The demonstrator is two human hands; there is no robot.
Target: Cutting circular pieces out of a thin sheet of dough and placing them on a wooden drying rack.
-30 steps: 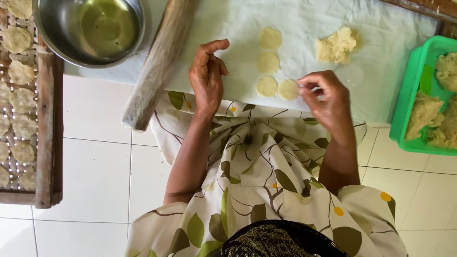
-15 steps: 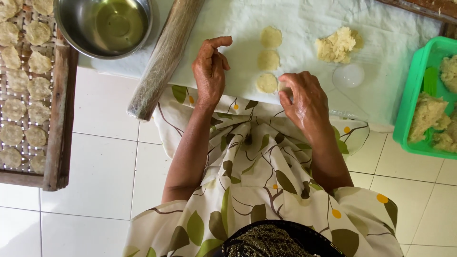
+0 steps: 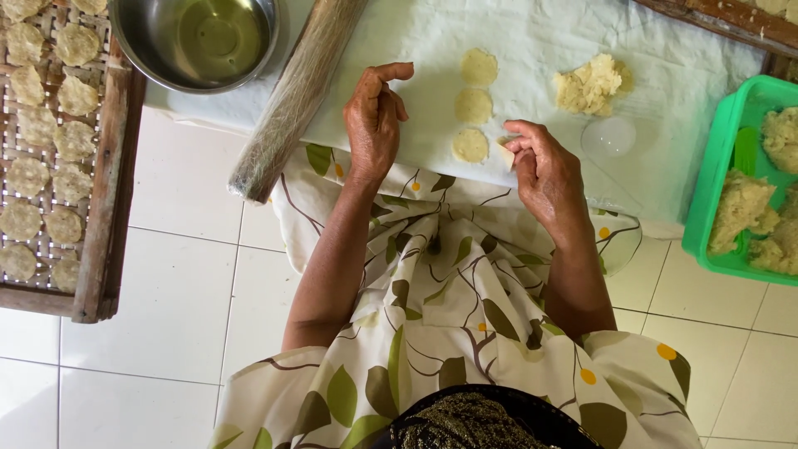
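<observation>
Right hand (image 3: pixel 544 170): fingertips pinched on a small dough piece (image 3: pixel 504 150) at the cloth's (image 3: pixel 532 33) near edge.
Left hand (image 3: pixel 376 120): loosely curled, empty, resting on cloth.
Discs (image 3: pixel 470 145): three in a row, between the hands.
Dough lump (image 3: pixel 588 85): beyond right hand.
Roller (image 3: pixel 295 96): left of left hand.

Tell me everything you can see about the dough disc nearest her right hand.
The dough disc is a small, pale yellow round, pressed flat, with a slightly uneven edge. It lies flat on the white plastic sheet, the lowest in a column of three discs. The right hand is just beside it, its fingers pinching another small pale piece at the disc's right edge; whether they touch the disc is unclear. The left hand rests apart on its other side.
</observation>
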